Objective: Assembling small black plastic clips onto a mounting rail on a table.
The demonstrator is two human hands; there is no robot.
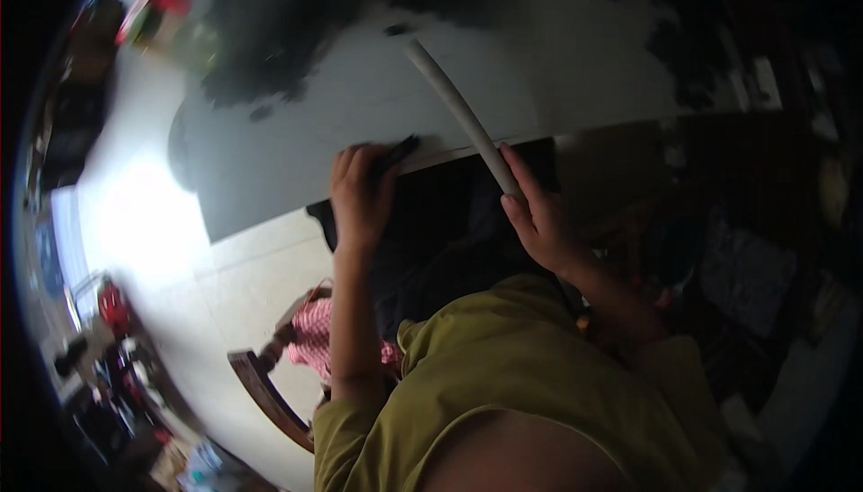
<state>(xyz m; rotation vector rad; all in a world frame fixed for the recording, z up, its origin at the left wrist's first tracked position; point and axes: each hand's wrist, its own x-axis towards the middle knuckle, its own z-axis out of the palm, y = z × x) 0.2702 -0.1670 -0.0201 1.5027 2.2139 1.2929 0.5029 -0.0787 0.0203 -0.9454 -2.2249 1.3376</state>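
My right hand (542,227) grips the lower end of a long, pale grey, slightly curved rod or tube (457,107), with the thumb and fingers along its sides. The rod slants up and to the left, its far end over the grey tabletop (261,173). At the table's near edge my left hand (360,191) is closed around a short black object (399,152), whose tip points up and to the right. Its kind is too dark and blurred to make out. The two hands are apart, and the black object does not touch the rod.
A small dark piece (395,30) lies on the table near the rod's far end. A red and green box (157,13) is at the far left. A wooden chair (270,402) with pink checked cloth (312,335) stands at my left, on pale floor tiles (261,285).
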